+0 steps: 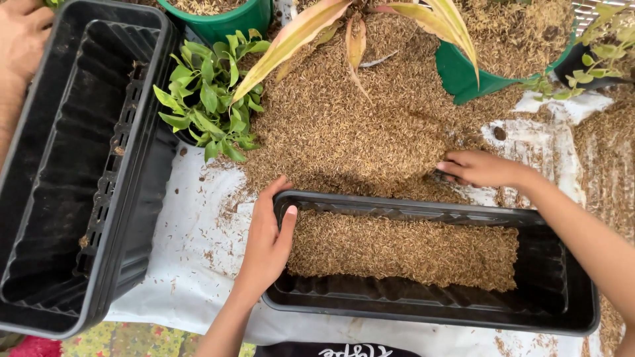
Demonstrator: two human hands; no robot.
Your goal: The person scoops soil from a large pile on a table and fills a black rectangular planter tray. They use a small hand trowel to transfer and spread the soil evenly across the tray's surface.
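**Hands at a husk-filled planter**

The left hand (268, 241) grips the left rim of a long black plastic planter (562, 301), thumb inside. The planter lies on white sheeting (198, 258) and holds dry, grainy brown husk (403, 248). The right hand (479, 168) rests curled on the loose husk pile (350, 125) behind it; what it grasps I cannot tell.

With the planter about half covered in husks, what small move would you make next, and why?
Probably sweep the right hand toward the black planter, pulling more of the husk pile over its far rim. The left hand grips the planter's end, and its near side and right end show bare black bottom.
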